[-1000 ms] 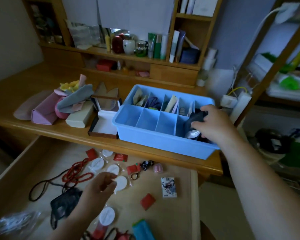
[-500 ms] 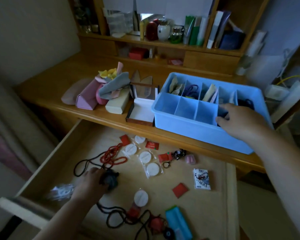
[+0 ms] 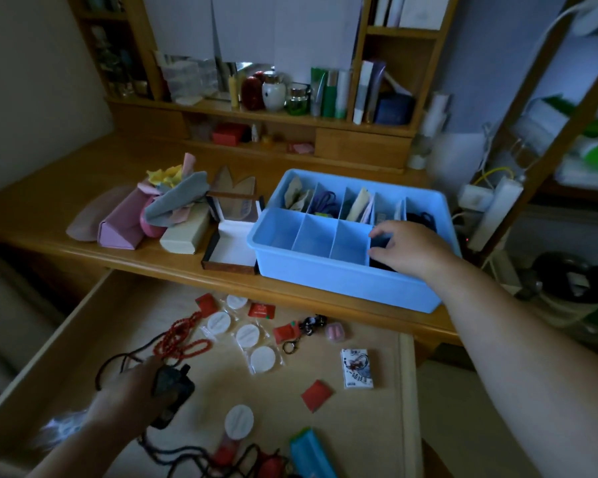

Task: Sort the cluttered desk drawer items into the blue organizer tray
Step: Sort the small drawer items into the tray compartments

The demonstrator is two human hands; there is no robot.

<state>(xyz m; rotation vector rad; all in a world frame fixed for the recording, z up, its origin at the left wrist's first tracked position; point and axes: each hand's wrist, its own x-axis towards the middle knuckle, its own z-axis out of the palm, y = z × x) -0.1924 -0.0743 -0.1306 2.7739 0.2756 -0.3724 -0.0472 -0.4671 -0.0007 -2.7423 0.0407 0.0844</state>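
Left hand (image 3: 135, 388) in the open drawer (image 3: 377, 426), fingers curled around a black pouch (image 3: 171, 388) beside red beads (image 3: 178, 341). Packets and white discs (image 3: 247, 334) lie loose nearby. Blue organizer tray (image 3: 342, 281) sits on the tabletop (image 3: 49, 201). Right hand (image 3: 411, 248) over its right front compartment, fingers loosely bent, holding nothing visible.

You can read no text here: the print on the small card box (image 3: 357, 373) near the drawer's (image 3: 83, 319) right edge is too blurred.
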